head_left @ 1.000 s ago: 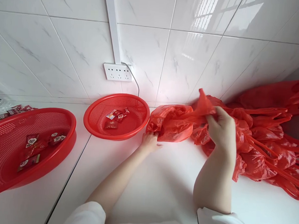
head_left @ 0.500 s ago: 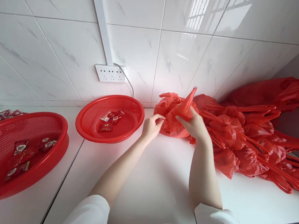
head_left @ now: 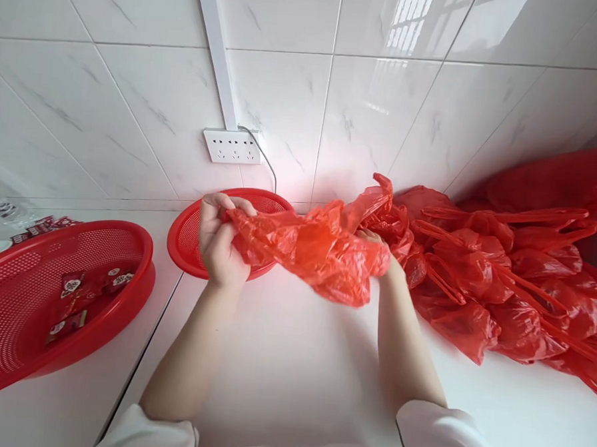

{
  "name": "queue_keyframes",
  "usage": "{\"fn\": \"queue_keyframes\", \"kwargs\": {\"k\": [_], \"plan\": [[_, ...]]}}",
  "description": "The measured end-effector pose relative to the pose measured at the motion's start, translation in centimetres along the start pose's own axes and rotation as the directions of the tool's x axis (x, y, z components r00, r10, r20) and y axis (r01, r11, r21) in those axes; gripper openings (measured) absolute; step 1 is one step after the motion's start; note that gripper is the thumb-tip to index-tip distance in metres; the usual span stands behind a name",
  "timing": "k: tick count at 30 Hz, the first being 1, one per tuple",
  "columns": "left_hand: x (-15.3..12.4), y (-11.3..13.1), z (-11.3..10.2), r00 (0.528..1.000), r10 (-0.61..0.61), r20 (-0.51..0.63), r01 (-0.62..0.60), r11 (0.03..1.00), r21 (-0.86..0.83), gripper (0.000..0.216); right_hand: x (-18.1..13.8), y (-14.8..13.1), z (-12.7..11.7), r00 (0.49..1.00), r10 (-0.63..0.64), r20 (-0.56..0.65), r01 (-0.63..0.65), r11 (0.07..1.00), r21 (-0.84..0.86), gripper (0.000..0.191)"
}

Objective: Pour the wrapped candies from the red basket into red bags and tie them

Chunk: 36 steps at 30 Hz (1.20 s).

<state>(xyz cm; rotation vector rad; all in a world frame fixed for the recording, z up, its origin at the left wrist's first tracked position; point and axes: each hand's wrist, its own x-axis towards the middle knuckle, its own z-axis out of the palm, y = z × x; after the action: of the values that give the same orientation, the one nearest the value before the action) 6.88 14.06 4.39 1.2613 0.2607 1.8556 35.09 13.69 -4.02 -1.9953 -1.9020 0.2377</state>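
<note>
A crumpled red plastic bag (head_left: 317, 248) stretches in the air between my two hands, above the white tabletop. My left hand (head_left: 222, 239) pinches one end of it between thumb and fingers, in front of the small red basket (head_left: 184, 247). At the bag's other end is my right hand (head_left: 384, 251), closed on the film and largely covered by it, so only some finger parts show. Right behind that hand lies a heap of loose red bags (head_left: 396, 222) against the wall.
At the left stands a larger red basket (head_left: 140, 268) holding several red packets (head_left: 82, 289). More packets (head_left: 41, 227) lie behind it. Several filled red bags (head_left: 477, 259) are piled on the right. A socket strip (head_left: 232, 147) with a cable sits on the tiled wall.
My left hand has come up and left, drawing the bag out from the heap. The bag now spans both hands and hides part of the small basket. My right hand has stayed near the heap.
</note>
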Motion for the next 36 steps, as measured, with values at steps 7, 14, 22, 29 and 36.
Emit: {"fn": "queue_keyframes", "kwargs": {"k": [7, 14, 22, 29, 36], "plan": [[-3.2, 2.2, -3.5, 0.925, -0.180, 0.335, 0.189, 0.982, 0.005, 0.024, -5.1, -5.0, -4.8, 0.957, -0.191, -0.217, 0.276, 0.829, 0.486, 0.031], [-5.5, 3.1, -4.9, 0.838, -0.175, 0.517, 0.192, 0.981, 0.021, 0.035, -7.5, -12.9, -1.1, 0.682, -0.712, 0.169, 0.350, 0.520, 0.779, 0.068], [-4.4, 5.2, -7.8, 0.784, -0.245, 0.571, 0.273, 0.961, 0.038, 0.022, -7.1, -12.0, 0.6, 0.449, -0.838, 0.311, 0.137, 0.408, 0.903, 0.035], [-2.2, 8.0, -10.7, 0.696, -0.211, 0.687, 0.348, 0.935, -0.065, 0.010, -6.6, -10.2, -0.6, 0.259, -0.797, 0.545, 0.264, 0.602, 0.754, 0.021], [-1.4, 8.7, -11.1, 0.548, -0.201, 0.812, 0.315, 0.949, 0.023, 0.012, -5.2, -12.2, 5.9, 0.794, -0.512, 0.327, 0.374, 0.836, 0.401, 0.040]]}}
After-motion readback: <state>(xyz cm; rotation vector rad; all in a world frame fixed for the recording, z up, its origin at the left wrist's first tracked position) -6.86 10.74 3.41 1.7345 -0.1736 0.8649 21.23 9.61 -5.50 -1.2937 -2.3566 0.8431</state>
